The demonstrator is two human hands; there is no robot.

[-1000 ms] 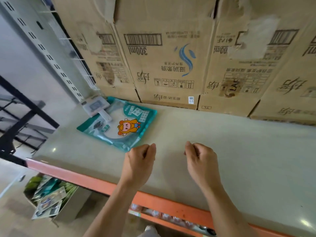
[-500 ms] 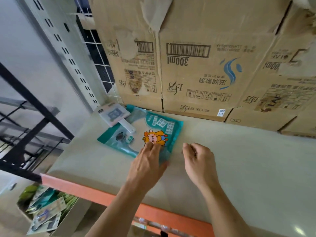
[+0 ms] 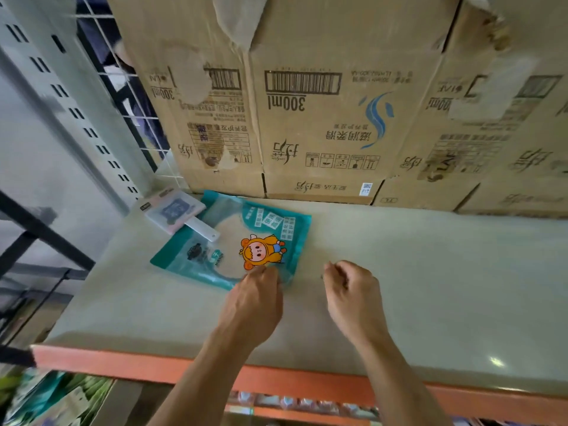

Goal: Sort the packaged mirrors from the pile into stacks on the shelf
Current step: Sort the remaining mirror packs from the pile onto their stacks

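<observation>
The teal mirror pack (image 3: 264, 222) lay flat on the shelf (image 3: 430, 287) toward 11 o'clock, just before the cartons (image 3: 322, 118). A smaller handled mirror (image 3: 173, 210) overlapped its 10 o'clock corner. The left hand (image 3: 253, 305) rested on the pack's near edge, with its fingertips foreshortened; whether it pressed or pinched, I cannot tell. The right hand (image 3: 353, 302), at the left hand's 3 o'clock, was clenched loosely, with nothing seen inside. At 7 o'clock, blurred packets (image 3: 55, 398) were cut off by the frame.
</observation>
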